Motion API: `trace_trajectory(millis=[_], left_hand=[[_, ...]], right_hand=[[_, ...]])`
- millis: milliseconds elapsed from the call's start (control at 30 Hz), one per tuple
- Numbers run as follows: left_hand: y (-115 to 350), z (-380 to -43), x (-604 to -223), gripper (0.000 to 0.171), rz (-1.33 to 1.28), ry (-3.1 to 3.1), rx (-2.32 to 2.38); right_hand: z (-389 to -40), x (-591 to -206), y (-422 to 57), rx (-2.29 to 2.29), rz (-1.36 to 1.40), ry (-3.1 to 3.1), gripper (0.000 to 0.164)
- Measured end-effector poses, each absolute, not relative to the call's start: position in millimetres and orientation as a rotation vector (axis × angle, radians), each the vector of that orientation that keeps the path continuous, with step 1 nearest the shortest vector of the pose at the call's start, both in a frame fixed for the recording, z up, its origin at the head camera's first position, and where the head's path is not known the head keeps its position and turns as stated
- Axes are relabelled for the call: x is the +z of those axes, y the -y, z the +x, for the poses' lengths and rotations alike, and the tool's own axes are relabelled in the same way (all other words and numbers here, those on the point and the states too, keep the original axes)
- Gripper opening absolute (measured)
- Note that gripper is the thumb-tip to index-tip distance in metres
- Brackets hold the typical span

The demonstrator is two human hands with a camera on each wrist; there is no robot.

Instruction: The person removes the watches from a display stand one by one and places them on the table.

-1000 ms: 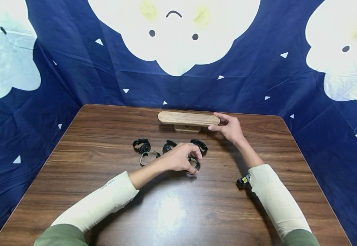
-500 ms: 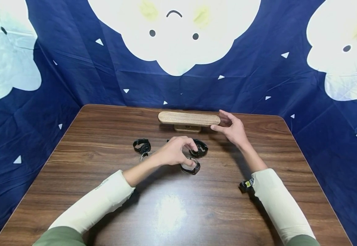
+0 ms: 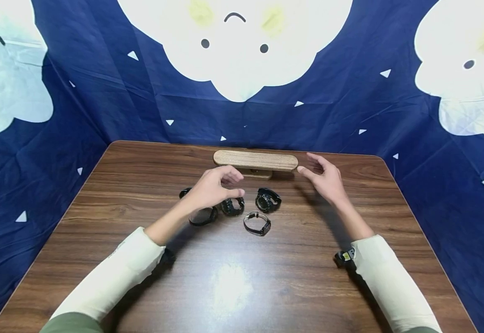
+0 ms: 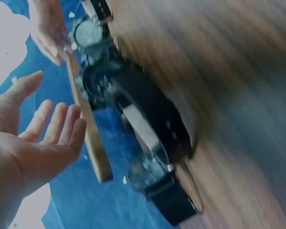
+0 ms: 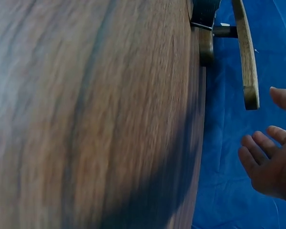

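My left hand hovers over the watches at the left, thumb and fingers spread apart and holding nothing. Just below its thumb is a black watch; a dark-strapped watch lies beside its wrist. Another black watch is mostly hidden behind the hand. To the right lie a chunky black watch and, in front of it, a thin-strapped watch on its side. Beyond them stands a wooden T-shaped stand with a bare bar. My right hand, fingers loose, is just off the bar's right end.
The brown wood-grain table has its back edge right behind the stand. A dark blue cloth with white clouds hangs around the back and sides. A small dark camera sits at my right sleeve.
My left hand has moved left and back from over the thin-strapped watch, which now shows fully. My right hand has let go of the bar's end and drawn away to the right.
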State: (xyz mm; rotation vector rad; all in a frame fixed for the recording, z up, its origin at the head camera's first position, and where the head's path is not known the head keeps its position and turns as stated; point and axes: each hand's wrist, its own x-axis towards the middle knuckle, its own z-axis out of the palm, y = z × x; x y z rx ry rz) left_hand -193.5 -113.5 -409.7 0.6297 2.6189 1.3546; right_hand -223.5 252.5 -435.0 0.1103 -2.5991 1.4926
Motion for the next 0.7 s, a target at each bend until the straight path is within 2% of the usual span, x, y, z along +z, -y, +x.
trace_trajectory(millis=[367,700], left_hand=[[151.8,-210.3,-413.8,0.044,0.471,-2.744,1.355],[184.0,-218.2,-417.3,0.055,0.379,-2.852,1.276]], right_hand=[[-217.6,-435.1,-269.6,1.258,0.087,2.706,0.066],[-214.8,-435.7,-282.3,1.003,0.148,2.794,0.068]])
